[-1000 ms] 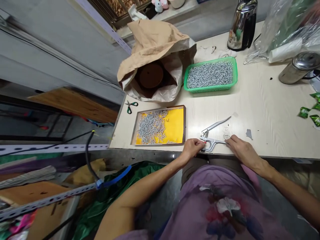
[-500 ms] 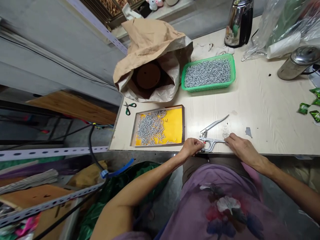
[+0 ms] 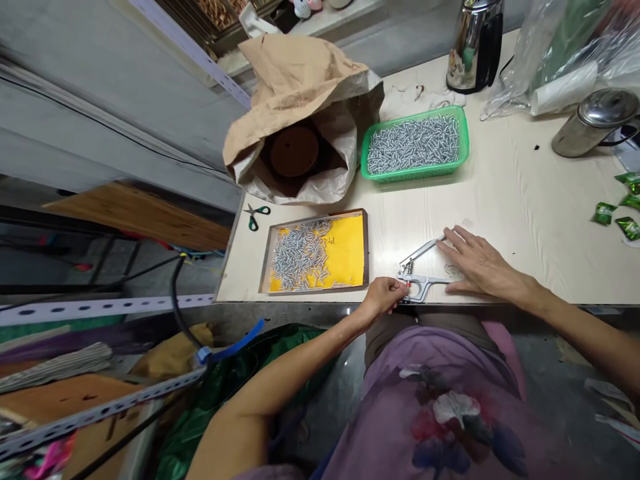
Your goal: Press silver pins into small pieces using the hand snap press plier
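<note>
Lying flat near the front edge of the table, a metal hand press tool sits with its two handles splayed apart in a V. Left hand is curled at the tool's head, fingertips pinched at the red-tipped end; whether something small sits in that grip can't be made out. Right hand lies open and flat, palm down, fingers spread across both handles, fingertips touching the upper handle and thumb along the lower one; not wrapped around anything.

Just left of the tool: shallow brown-rimmed tray with yellow floor, pile of silver screws covering its left half. Green-handled scissors beside the tray's far left corner, at the table edge. Further back: green plastic basket full of the same screws, next to an open brown paper sack with a dark round object inside. Far side of the table: steel kettle, a lidded steel pot, crumpled clear plastic bags. Green candy wrappers at the right edge, well apart from the hands.
</note>
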`<state>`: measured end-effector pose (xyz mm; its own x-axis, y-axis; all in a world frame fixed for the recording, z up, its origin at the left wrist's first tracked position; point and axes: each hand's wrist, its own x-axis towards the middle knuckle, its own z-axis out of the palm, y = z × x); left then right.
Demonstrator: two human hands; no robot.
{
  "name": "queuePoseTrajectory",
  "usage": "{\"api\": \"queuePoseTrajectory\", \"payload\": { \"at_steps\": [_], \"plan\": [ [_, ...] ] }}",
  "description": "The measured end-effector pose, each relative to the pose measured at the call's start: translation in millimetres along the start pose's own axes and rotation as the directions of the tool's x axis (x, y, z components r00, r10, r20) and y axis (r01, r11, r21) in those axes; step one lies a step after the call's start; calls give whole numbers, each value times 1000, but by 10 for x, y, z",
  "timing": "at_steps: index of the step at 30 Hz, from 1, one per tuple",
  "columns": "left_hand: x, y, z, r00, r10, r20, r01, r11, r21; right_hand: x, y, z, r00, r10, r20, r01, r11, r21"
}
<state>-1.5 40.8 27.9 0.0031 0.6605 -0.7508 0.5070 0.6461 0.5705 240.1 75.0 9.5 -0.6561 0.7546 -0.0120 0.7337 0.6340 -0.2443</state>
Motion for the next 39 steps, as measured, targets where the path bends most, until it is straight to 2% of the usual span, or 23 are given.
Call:
{"api": "queuePoseTrajectory", "payload": {
  "at_steps": [4,10,12,13,14,15,17,18,20,22,23,25,28,31,35,39],
  "plan": [
    [-2,3,15,1000,3,-15,-3,1000,11,210,102,41,995,-56,85,60,997,-54],
    [32,-68,14,1000,-2,-4,2,999,54,227,-13,-51,993,-41,108,54,992,-113],
    [19,-118,5,999,44,-21,-41,992,121,184,-60,-81,994,-35,102,47,992,-117],
    [7,-144,3,992,116,-57,-104,979,177,160,-81,-87,995,-39,92,49,992,-114],
    [-7,-167,6,970,221,-101,-191,949,251,134,-100,-86,996,-46,79,55,993,-109],
    [-17,-181,14,926,351,-136,-290,895,339,108,-118,-78,997,-55,62,61,993,-102],
    [-15,-171,57,784,605,-136,-464,718,518,58,-148,-46,997,-66,26,68,994,-81],
    [3,-142,90,714,694,-90,-523,615,591,36,-160,-26,998,-66,6,66,995,-69],
    [75,-40,170,612,789,54,-600,419,682,-1,-176,19,998,-56,-29,55,997,-50],
    [174,94,248,559,804,200,-643,269,717,-29,-179,58,997,-49,-55,47,998,-31],
    [223,159,279,553,791,261,-655,220,723,-39,-174,73,997,-45,-64,43,999,-23],
    [298,268,317,567,748,344,-662,165,731,-54,-157,87,998,-21,-67,21,1000,-12],
    [344,366,317,605,687,402,-647,130,751,-66,-135,64,998,50,-30,-51,998,-42],
    [348,416,284,616,652,443,-649,102,754,-80,-157,10,997,64,35,-61,995,-83],
    [347,439,254,604,633,485,-696,121,708,-134,-275,4,998,53,24,-50,994,-97],
    [349,410,262,610,616,500,-721,170,671,-208,-417,103,999,45,0,-44,997,-62]
  ]
}}
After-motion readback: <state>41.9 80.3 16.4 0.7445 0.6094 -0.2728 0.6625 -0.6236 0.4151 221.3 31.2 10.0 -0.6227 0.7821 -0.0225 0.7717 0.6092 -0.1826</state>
